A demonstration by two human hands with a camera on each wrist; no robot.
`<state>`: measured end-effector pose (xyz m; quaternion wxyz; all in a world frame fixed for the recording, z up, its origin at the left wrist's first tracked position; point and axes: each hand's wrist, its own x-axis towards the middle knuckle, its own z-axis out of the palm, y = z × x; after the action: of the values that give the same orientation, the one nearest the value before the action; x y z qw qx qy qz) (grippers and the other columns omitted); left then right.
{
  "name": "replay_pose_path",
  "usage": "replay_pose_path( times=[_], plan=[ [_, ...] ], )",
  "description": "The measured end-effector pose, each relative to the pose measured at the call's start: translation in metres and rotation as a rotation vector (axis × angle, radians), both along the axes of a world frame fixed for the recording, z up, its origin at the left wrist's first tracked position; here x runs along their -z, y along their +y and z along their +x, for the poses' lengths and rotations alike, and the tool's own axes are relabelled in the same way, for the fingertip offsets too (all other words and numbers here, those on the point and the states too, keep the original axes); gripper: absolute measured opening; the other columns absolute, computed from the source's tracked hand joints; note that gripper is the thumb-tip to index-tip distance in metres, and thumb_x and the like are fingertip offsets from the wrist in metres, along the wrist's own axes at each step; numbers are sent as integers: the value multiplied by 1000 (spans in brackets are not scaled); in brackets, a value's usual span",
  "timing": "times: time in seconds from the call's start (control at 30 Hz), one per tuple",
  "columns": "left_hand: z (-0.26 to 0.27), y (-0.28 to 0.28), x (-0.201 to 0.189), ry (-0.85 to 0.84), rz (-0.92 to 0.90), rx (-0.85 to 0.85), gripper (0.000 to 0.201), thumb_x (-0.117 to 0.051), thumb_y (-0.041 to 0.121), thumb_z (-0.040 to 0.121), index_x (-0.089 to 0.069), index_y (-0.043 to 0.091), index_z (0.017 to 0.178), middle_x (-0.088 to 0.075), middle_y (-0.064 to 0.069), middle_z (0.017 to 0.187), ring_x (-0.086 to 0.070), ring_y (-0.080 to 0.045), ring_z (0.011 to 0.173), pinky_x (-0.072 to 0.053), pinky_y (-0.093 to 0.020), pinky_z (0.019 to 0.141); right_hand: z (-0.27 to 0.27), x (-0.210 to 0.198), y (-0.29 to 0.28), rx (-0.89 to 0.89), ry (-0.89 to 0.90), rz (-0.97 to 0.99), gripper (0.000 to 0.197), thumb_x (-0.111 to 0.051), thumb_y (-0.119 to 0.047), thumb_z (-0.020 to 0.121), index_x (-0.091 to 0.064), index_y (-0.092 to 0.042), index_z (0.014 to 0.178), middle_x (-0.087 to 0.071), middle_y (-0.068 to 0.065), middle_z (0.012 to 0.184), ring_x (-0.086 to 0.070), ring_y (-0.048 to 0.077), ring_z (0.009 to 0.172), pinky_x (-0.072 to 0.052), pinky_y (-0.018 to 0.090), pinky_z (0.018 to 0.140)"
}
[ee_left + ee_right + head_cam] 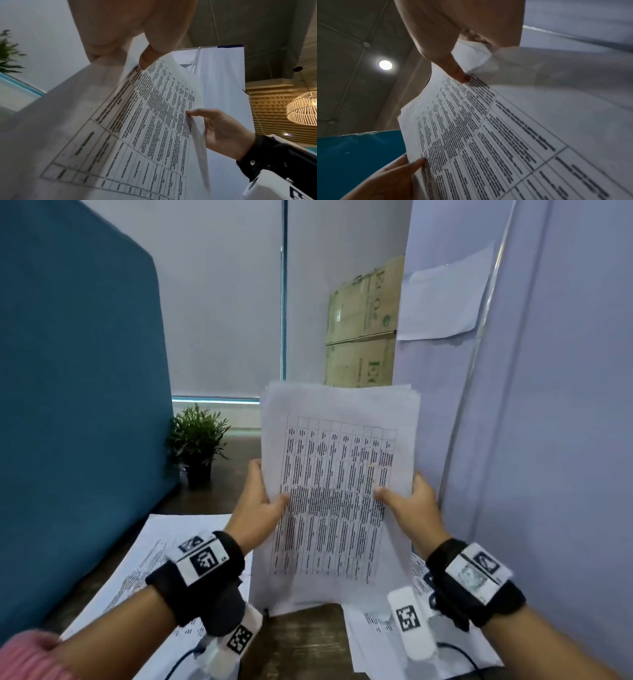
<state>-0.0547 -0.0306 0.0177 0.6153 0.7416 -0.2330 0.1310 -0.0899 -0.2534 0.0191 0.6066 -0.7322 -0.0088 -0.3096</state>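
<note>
One paper stack (337, 491) over paper-strewn wooden desk (301, 643)

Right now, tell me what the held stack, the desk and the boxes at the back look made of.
Stack: thin white paper, matte, printed with tables; it bends and shows several sheet edges. Desk: dark wood or wood-look laminate; grain streaks show. Boxes: probably cardboard, dull brown with green print and creases.

Teal partition (78, 371) left, white blind (222, 302) behind, potted plant (197, 440) on wooden desk (308, 645).
</note>
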Motion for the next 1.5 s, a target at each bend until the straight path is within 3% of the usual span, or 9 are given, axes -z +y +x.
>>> replay_pose_path(
  times=[0.3, 0.43, 0.53, 0.67, 0.8, 0.9, 1.0, 1.2, 1.5],
  plan=[
    [-4, -1, -23, -73, -92, 2, 37, -44, -3, 94, -28, 20, 119, -51, 14, 109, -54, 3, 96, -46, -12, 70, 3, -17, 11, 9, -75, 85, 46, -63, -6, 86, -44, -9, 128, -60, 2, 120, -60, 14, 107, -47, 35, 99],
    [-11, 1, 7, -22, -84, -60, 27, -50, 4, 93, -37, 15, 115, -58, 5, 108, -59, -6, 99, -50, -25, 85, -6, 7, 9, 4, -5, 79, 36, -65, 1, 82, -48, -23, 103, -64, -5, 98, -63, 10, 91, -51, 26, 83],
    [-7, 2, 4, -75, -125, -81, 24, -49, 6, 94, -40, 16, 113, -59, 4, 108, -59, -3, 96, -50, -17, 77, -5, 5, 3, 5, -17, 79, 30, -59, 4, 83, -54, -24, 93, -67, -1, 96, -65, 21, 92, -52, 35, 84],
    [-3, -2, -6, -108, -174, -69, 26, -41, 2, 96, -43, 27, 102, -60, 9, 103, -58, 1, 92, -47, -11, 69, 0, -1, 1, -31, -16, 44, 31, -61, -4, 82, -54, -11, 111, -67, 4, 98, -63, 20, 89, -51, 37, 83],
    [-6, -7, 7, -84, -159, -57, 28, -37, 0, 96, -44, 28, 97, -60, 8, 102, -58, -1, 91, -44, -14, 72, 1, 2, 6, -21, -23, 35, 15, -56, 3, 85, -58, -12, 87, -61, -2, 76, -57, 11, 70, -47, 14, 60],
    [-5, -9, -2, -116, -151, -65, 29, -36, 2, 97, -42, 30, 95, -57, 10, 100, -57, 0, 90, -45, -10, 67, 6, -5, 11, 15, -45, 42, 10, -57, -4, 82, -57, -12, 76, -59, 0, 71, -53, 14, 66, -48, 28, 66],
    [-3, -9, -16, -158, -190, -52, 26, -37, 2, 97, -41, 28, 95, -58, 8, 99, -57, 2, 87, -49, -10, 65, 10, -15, 13, 40, -83, 59, 5, -59, -15, 76, -59, -14, 81, -61, 0, 72, -55, 16, 67, -49, 37, 70],
    [-12, -6, 19, -23, -152, -44, 21, -35, 4, 99, -38, 24, 104, -53, 10, 106, -53, 0, 98, -43, -12, 78, 2, 12, 14, -48, -10, 94, 21, -64, -3, 84, -58, -13, 102, -64, -6, 85, -60, 4, 76, -47, 6, 56],
    [-11, -7, 26, 61, -120, -65, 16, -27, 3, 100, -35, 15, 109, -50, 11, 103, -50, 3, 93, -39, -11, 72, 2, 19, 19, -80, 27, 152, 25, -56, -11, 92, -50, -17, 116, -60, -10, 92, -58, 7, 86, -42, 13, 65]
  ],
)
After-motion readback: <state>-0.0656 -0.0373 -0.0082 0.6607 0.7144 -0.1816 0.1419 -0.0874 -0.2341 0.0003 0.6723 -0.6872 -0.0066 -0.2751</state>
